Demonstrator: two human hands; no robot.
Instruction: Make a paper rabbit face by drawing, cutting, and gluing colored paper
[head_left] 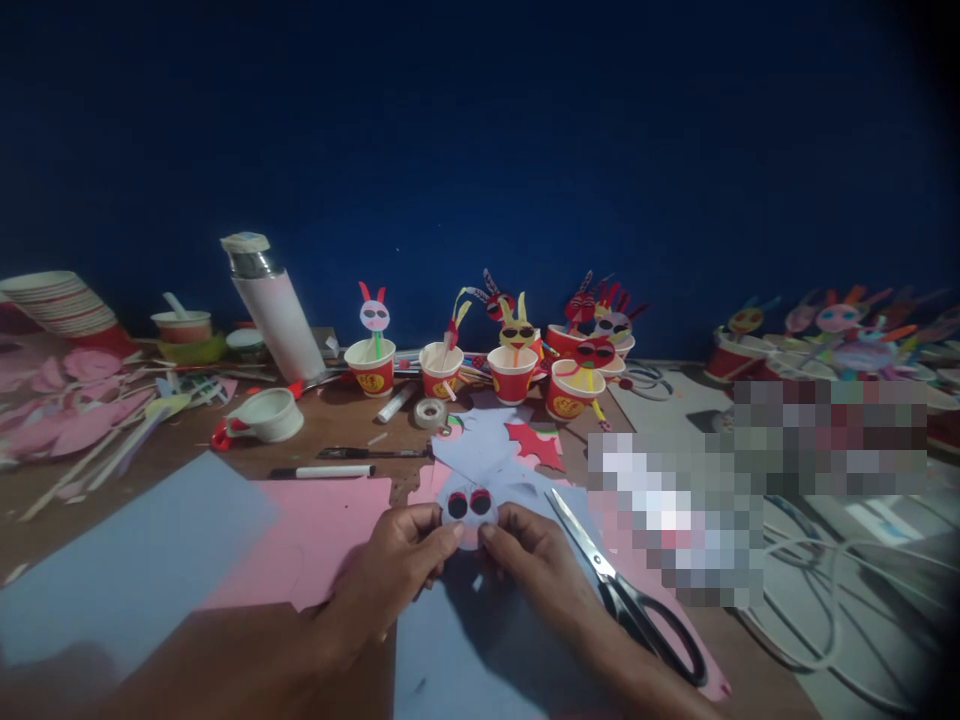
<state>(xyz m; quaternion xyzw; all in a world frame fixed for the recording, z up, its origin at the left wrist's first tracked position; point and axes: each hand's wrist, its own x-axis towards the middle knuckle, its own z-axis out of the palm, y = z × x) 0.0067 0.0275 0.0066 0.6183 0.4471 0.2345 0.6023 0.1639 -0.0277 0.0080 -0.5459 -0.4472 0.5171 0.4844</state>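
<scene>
The left hand [411,545] and right hand [525,545] each grip the disc [469,526] by its edge, above the near paper [424,665]. Eyes [458,505] are on; ears [381,296] like the far figure's [375,317] are absent.

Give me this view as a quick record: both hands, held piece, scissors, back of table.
Left hand: pinching the paper disc at its left edge
Right hand: pinching its right edge
Held piece: pale, two black ovals edged in red
Scissors: lying right of the right hand
Table, back: white flask, red cups, some with paper faces
</scene>
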